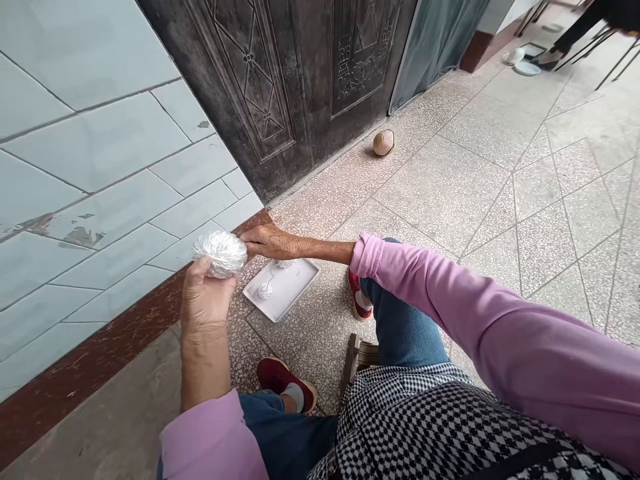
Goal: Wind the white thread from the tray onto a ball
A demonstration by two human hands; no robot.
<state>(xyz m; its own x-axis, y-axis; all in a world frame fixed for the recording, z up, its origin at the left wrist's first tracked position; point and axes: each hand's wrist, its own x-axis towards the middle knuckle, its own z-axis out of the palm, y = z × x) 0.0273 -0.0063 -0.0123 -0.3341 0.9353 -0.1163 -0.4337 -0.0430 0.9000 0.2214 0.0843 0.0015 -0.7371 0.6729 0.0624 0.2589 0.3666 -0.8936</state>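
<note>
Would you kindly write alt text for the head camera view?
A left hand holds a shiny white ball of wound strands, with the right hand at its edge. Below, a pale tray holding a smaller white ball lies on a speckled floor.

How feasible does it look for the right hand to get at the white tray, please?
Probably yes: the white tray lies on the floor near the right hand, and no obstacle shows between them. The left hand holds the white ball, though the right may be busy there too.

Twine ball (221, 253) between hands (209, 297); tray (289, 288) on floor (425, 187) rightward; door (310, 87) beyond.
</note>
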